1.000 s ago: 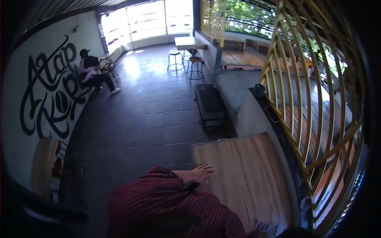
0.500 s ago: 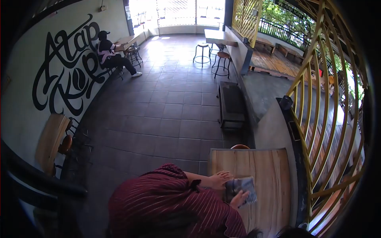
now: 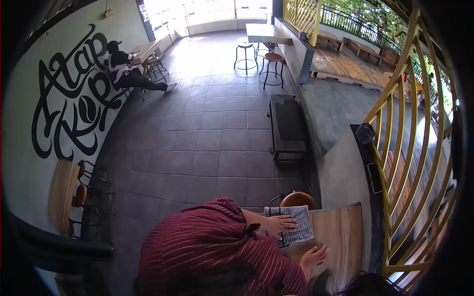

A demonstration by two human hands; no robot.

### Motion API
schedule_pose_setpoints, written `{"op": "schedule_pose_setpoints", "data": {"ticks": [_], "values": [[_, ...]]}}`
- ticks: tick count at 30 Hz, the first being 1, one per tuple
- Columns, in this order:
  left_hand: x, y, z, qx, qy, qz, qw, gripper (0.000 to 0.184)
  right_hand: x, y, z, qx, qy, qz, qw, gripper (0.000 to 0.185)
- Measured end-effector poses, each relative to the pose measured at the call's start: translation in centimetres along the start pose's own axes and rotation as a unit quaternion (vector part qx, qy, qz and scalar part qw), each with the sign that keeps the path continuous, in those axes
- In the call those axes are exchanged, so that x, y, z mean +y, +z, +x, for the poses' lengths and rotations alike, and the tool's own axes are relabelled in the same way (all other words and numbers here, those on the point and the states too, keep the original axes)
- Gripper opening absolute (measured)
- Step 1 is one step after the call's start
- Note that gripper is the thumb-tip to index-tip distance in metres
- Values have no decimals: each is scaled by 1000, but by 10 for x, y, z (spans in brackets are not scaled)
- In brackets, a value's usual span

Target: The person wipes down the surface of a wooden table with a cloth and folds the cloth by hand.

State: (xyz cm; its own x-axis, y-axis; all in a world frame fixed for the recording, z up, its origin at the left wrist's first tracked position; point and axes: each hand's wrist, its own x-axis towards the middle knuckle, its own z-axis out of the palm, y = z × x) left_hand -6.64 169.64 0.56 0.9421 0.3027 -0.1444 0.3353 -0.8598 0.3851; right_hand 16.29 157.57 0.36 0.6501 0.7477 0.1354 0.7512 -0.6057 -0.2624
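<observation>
Head view, looking down past your maroon shirt (image 3: 207, 246), which fills the lower middle.

Your left hand (image 3: 277, 224) lies on the cloth (image 3: 302, 223), back up. Fingers straight and slightly parted, laid across the weave rather than curled round it. The cloth is checked, pale and dark, and spread out at the far end of the counter (image 3: 343, 227), just beside the round seat of a brown stool (image 3: 297, 199).

Your right hand (image 3: 314, 256) is nearer you, beside the cloth and apart from it, over bare wood. Fingers extended, close together, grasping nothing. It seems to rest on the counter, but from this angle you can't be sure the palm touches.

Counter top: plain wood, grain running lengthwise. Alongside it, a low wall carries a flat dark-framed item (image 3: 375, 177) and a small black object (image 3: 365, 133); a yellow lattice (image 3: 407, 268) rises beyond.

Beyond the stool, a black bench (image 3: 288, 121) on the tiled floor (image 3: 207, 138). Farther off, a pale table (image 3: 266, 33) with stools by it.

To your left, a wall (image 3: 27, 74) with large black lettering. A person (image 3: 121, 69) in a dark cap sits against it, well apart from you, arms toward a wooden table (image 3: 146, 50).
</observation>
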Motion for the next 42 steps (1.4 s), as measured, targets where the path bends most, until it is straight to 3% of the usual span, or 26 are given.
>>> {"op": "schedule_pose_setpoints", "data": {"ticks": [1, 4, 6, 8, 20, 21, 24, 26, 28, 30, 31, 33, 36, 38, 40, 42], "values": [[-8, -10, 7, -13, 13, -1, 1000, 76, -1, 1, -2, 35, -48, -49, 997, 42], [-31, -7, 36, 12, 64, -11, 998, 78, 8, 5, -2, 49, -58, -16, 997, 38], [-29, -30, 44, -61, 84, 13, 995, 74, 16, 13, -2, 65, -69, -3, 995, 37], [-31, -24, 54, -57, 97, -3, 994, 74, 18, 16, -2, 82, -78, 9, 994, 36], [13, 6, 8, -40, -12, 10, 999, 76, 3, -11, -4, 7, -36, 4, 999, 43], [-1, 58, 8, 218, 48, 43, 974, 83, -1, -14, -3, -4, -28, -1, 1000, 45], [8, 73, -17, 254, 3, 108, 961, 78, -4, -13, -1, -13, -29, -8, 999, 49], [24, 65, -31, 238, -12, 64, 969, 76, -1, 6, 2, -11, -38, -11, 999, 50], [50, 30, -41, -5, -80, -24, 996, 75, 11, 35, -1, 10, -135, 64, 989, 52], [71, 14, -49, -35, -77, -29, 996, 71, -2, 31, -25, 68, -335, 147, 928, 53], [81, 15, -51, -29, -86, -70, 993, 65, -9, 27, -45, 68, -331, 150, 929, 53], [86, 40, -48, -14, -77, -133, 988, 45, -14, 21, -81, -218, -417, 145, 871, 54], [107, 42, -57, 6, -93, -185, 978, 36, 20, 3, -117, -135, -438, 72, 886, 53], [116, 59, -65, -3, -100, -153, 983, 41, 53, -12, -121, -98, -411, 65, 904, 52], [127, 81, -85, 134, -191, -77, 969, 51, 89, -25, -116, -33, -374, 61, 925, 48], [139, 89, -98, 121, -203, -59, 970, 55, 132, -40, -113, 22, -332, 74, 940, 38]]}}
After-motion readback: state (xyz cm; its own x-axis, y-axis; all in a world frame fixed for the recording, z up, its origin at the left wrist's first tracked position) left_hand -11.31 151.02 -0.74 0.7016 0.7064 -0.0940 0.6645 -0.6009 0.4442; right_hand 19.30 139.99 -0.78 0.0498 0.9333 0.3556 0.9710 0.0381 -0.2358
